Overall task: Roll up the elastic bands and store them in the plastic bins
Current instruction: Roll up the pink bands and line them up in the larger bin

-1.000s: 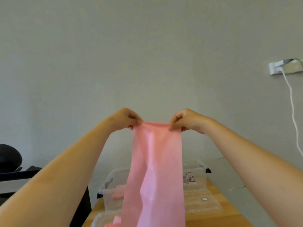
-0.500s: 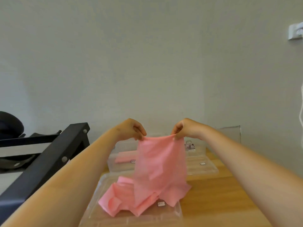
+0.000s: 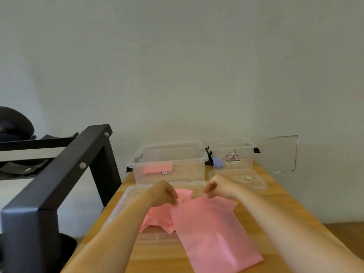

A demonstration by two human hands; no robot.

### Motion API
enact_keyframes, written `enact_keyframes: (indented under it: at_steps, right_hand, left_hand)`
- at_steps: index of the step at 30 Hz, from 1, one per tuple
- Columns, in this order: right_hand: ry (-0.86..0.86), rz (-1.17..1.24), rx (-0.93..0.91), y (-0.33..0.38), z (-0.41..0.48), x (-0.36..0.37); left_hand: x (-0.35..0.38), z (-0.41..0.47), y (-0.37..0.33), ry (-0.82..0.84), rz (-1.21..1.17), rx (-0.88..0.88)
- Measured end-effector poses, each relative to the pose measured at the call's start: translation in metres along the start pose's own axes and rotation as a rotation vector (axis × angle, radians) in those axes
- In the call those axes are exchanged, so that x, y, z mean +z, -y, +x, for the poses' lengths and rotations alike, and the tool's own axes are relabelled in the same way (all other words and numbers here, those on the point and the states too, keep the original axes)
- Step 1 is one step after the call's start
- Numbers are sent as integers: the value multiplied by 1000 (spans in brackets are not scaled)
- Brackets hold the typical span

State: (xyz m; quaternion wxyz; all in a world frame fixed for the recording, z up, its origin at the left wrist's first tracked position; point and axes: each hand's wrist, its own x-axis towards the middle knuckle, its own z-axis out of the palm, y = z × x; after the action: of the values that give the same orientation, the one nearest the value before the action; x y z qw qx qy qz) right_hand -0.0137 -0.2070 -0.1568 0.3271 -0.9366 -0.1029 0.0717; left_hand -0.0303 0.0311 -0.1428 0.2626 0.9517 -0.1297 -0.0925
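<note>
**On wooden table (image 3: 157, 259): pink elastic band (image 3: 212, 229) flat, unrolled**

Band lies partly over clear lid (image 3: 128, 194). L hand (image 3: 165, 194) & R hand (image 3: 218, 189) each pinch its far edge. Stored so far: one pink roll (image 3: 157, 170) in left bin (image 3: 169, 152); purple item (image 3: 218, 162), prob. another band, in right bin (image 3: 242, 154). To do, I'd judge: roll this one, then bin it.

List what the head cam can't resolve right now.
Bin labels: head view, too small and blurred to read.
Purple item in the right bin: blurred behind the clear wall, unidentifiable.
Right hand: whether its fingers pinch the pink band; its own knuckles hide the tips.
Band's near corner: cut by the bottom edge.
Dark round object: cut by the left edge.
</note>
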Motion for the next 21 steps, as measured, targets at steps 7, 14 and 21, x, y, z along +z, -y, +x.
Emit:
enact_keyframes:
  at_steps: [7, 14, 21]
  right_hand:
    - [-30, -88, -7, -26, 17, 43]
    - [-149, -127, -86, -24, 32, 46]
    - [-248, 170, -146, 7, 21, -6]
  left_hand:
    - [43, 22, 18, -12, 47, -16]
    - [24, 23, 16, -39, -140, 104]
    - [-31, 28, -3, -181, -170, 135]
